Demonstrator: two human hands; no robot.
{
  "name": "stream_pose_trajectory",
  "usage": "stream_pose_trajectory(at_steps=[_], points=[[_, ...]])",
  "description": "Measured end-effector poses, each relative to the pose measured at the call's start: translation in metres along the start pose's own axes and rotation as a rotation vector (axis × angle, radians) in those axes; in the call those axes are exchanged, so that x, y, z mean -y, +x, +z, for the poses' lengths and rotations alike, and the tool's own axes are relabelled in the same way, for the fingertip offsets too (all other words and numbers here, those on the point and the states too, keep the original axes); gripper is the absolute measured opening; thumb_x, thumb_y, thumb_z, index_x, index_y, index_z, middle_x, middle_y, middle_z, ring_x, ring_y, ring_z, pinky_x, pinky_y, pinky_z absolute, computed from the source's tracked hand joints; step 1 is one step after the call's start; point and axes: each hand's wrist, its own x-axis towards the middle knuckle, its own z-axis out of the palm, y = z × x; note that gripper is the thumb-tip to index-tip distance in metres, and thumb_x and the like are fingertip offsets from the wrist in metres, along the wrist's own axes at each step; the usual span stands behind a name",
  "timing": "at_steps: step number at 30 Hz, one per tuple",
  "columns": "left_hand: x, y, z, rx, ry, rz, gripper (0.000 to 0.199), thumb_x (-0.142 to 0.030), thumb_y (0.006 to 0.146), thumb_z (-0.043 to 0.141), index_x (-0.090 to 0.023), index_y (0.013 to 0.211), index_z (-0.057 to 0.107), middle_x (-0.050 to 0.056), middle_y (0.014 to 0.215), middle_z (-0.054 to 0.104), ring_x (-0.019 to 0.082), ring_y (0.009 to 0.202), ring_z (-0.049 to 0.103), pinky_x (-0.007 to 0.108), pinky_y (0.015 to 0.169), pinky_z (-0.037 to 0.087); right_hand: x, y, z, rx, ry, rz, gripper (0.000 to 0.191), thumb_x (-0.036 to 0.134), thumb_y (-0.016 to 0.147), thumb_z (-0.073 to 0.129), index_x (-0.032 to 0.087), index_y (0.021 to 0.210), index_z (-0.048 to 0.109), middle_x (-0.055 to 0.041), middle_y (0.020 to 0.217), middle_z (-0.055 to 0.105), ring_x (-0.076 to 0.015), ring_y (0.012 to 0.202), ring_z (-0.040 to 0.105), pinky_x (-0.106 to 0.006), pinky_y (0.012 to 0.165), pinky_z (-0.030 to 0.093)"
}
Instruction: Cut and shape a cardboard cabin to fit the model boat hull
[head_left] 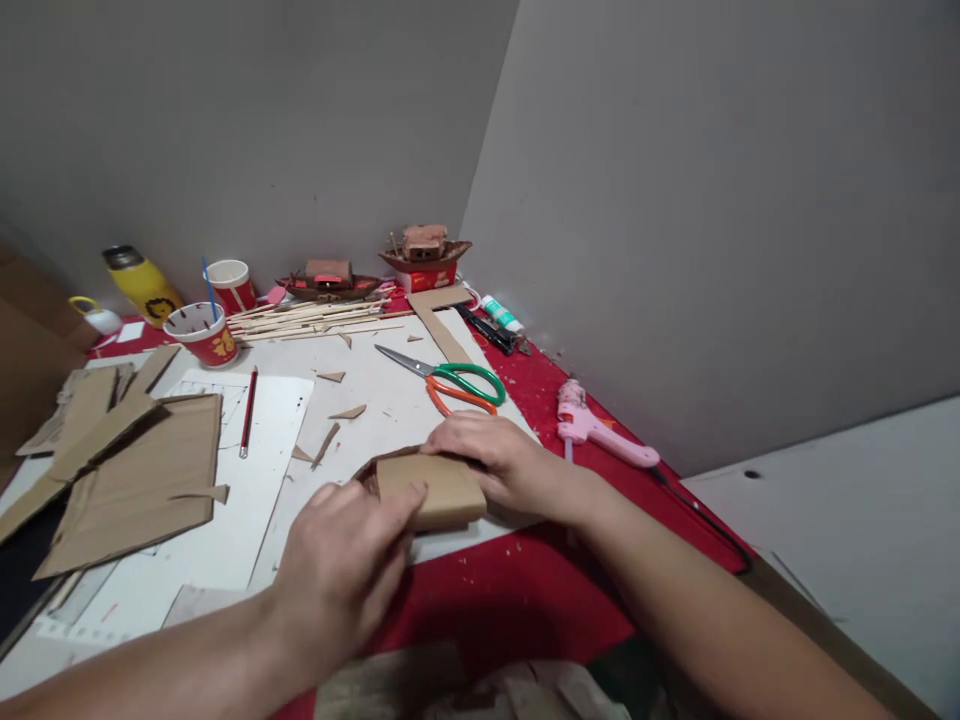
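Between both hands is a small folded cardboard piece (442,488), curved over at the top, near the table's front edge. My left hand (341,550) grips its left end, thumb pressed on the top face. Round its far right side my right hand (495,455) is wrapped, with the fingertips partly hidden behind the cardboard. Scissors (450,380) with one green and one orange handle lie just beyond my right hand, blades pointing left. Several small cardboard scraps (349,412) are scattered on the white sheet to the left of them.
A pink glue gun (607,435) lies at right on the red cloth (525,590), its cord trailing. Cut cardboard sheets (150,470) and a pencil (249,410) are at left. Behind are wooden sticks (300,318), paper cups (202,335), a yellow bottle (142,285) and two model boats (426,248).
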Motion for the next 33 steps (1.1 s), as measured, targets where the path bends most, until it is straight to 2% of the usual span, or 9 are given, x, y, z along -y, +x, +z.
stream_pose_trajectory(at_steps=[4,9,13,17,22,24,28,31,33], points=[[-0.003,-0.003,0.011,-0.02,0.111,0.096,0.038,-0.009,0.088,0.047,-0.025,0.122,0.052,0.0,0.066,0.067,0.019,0.057,0.057,0.034,0.054,0.037,0.001,-0.002,0.0,-0.059,-0.069,-0.066,0.021,0.016,0.097,0.043,0.018,0.109,0.06,-0.0131,0.093,0.071,-0.0217,0.088,0.066,-0.036,0.077,0.053],[-0.007,0.001,0.016,-0.101,0.082,0.157,0.032,-0.019,0.086,0.05,-0.017,0.117,0.057,0.004,0.065,0.069,0.021,0.055,0.057,0.036,0.054,0.039,-0.002,-0.005,0.0,-0.056,-0.063,-0.02,0.023,0.019,0.098,0.045,0.022,0.116,0.059,-0.0116,0.096,0.072,-0.0223,0.09,0.068,-0.036,0.078,0.055],[-0.006,0.002,0.017,-0.086,0.059,0.106,0.031,-0.014,0.088,0.047,-0.016,0.117,0.056,0.005,0.072,0.071,0.021,0.06,0.06,0.038,0.063,0.044,-0.007,-0.007,0.002,-0.073,-0.06,0.056,0.02,0.025,0.095,0.054,0.024,0.114,0.062,-0.0107,0.094,0.073,-0.0274,0.099,0.068,-0.042,0.086,0.057],[0.001,0.005,0.018,-0.085,-0.03,0.063,0.03,-0.015,0.091,0.044,-0.016,0.119,0.054,0.006,0.077,0.072,0.022,0.067,0.062,0.038,0.069,0.046,-0.009,-0.007,0.001,-0.058,-0.102,0.136,0.02,0.026,0.091,0.059,0.025,0.111,0.063,-0.0129,0.102,0.073,-0.0284,0.096,0.071,-0.04,0.081,0.059],[0.016,0.018,0.012,0.01,-0.27,-0.256,0.034,-0.012,0.082,0.052,-0.019,0.115,0.055,0.005,0.085,0.07,0.023,0.074,0.061,0.038,0.072,0.044,-0.005,-0.002,-0.002,0.011,-0.132,0.246,0.019,0.018,0.086,0.057,0.024,0.103,0.064,-0.0085,0.091,0.075,-0.0244,0.082,0.073,-0.033,0.071,0.058],[0.022,0.024,0.009,0.081,-0.329,-0.325,0.041,-0.011,0.077,0.056,-0.021,0.117,0.054,0.006,0.091,0.07,0.024,0.078,0.061,0.038,0.075,0.043,-0.006,0.0,-0.003,0.019,-0.117,0.316,0.018,0.016,0.085,0.055,0.022,0.098,0.064,-0.0059,0.086,0.074,-0.0213,0.076,0.071,-0.029,0.066,0.056],[0.031,0.032,0.003,0.135,-0.324,-0.344,0.035,-0.012,0.076,0.059,-0.022,0.109,0.058,0.003,0.086,0.069,0.024,0.078,0.059,0.037,0.076,0.041,-0.012,0.002,-0.001,0.0,-0.042,0.366,0.017,0.011,0.082,0.053,0.02,0.092,0.064,-0.0038,0.082,0.071,-0.0182,0.072,0.067,-0.026,0.063,0.052],[0.031,0.035,0.0,0.133,-0.316,-0.317,0.031,-0.014,0.078,0.06,-0.022,0.108,0.059,0.002,0.085,0.068,0.023,0.079,0.059,0.036,0.079,0.04,-0.019,0.003,0.001,-0.018,-0.026,0.302,0.014,0.013,0.084,0.054,0.02,0.089,0.064,-0.0061,0.087,0.07,-0.0202,0.082,0.066,-0.03,0.072,0.052],[0.029,0.036,-0.003,0.138,-0.319,-0.325,0.03,-0.015,0.079,0.06,-0.021,0.108,0.059,0.001,0.086,0.068,0.022,0.079,0.058,0.035,0.079,0.041,-0.022,0.003,0.001,-0.024,-0.032,0.277,0.013,0.012,0.085,0.054,0.019,0.088,0.065,-0.0059,0.085,0.069,-0.0193,0.08,0.065,-0.029,0.07,0.05]])
